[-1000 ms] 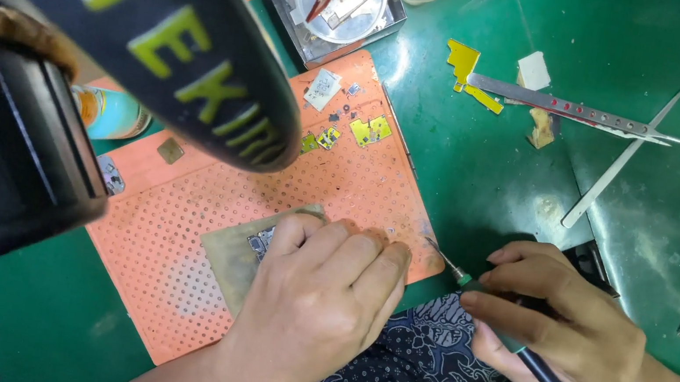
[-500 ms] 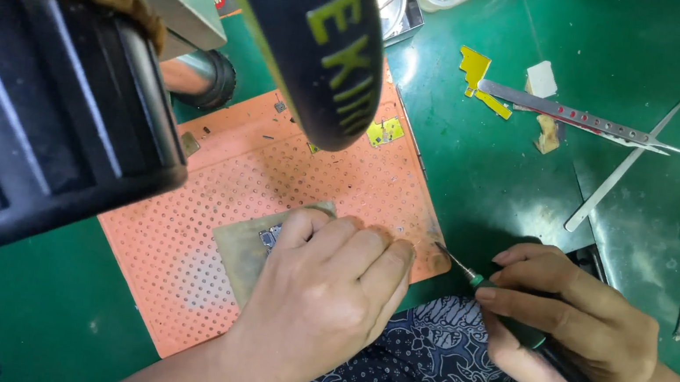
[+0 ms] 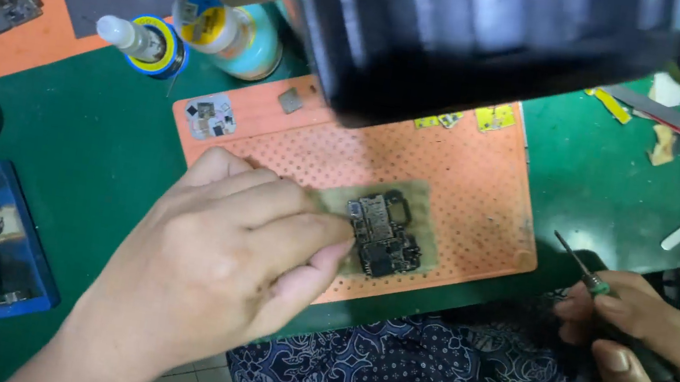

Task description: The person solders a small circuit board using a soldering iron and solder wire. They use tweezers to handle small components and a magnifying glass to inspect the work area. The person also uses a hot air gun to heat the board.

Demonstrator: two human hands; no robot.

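While my left hand (image 3: 232, 265) is pinching a small circuit board (image 3: 383, 233) near the orange perforated mat's (image 3: 483, 184) front edge, my right hand (image 3: 644, 358) is gripping a thin probe (image 3: 578, 264). Green table is lying open between them; a black microscope body (image 3: 485, 43) is hiding the mat's far edge.

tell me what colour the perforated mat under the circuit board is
Orange; the perforated mat under the circuit board shows in the head view.
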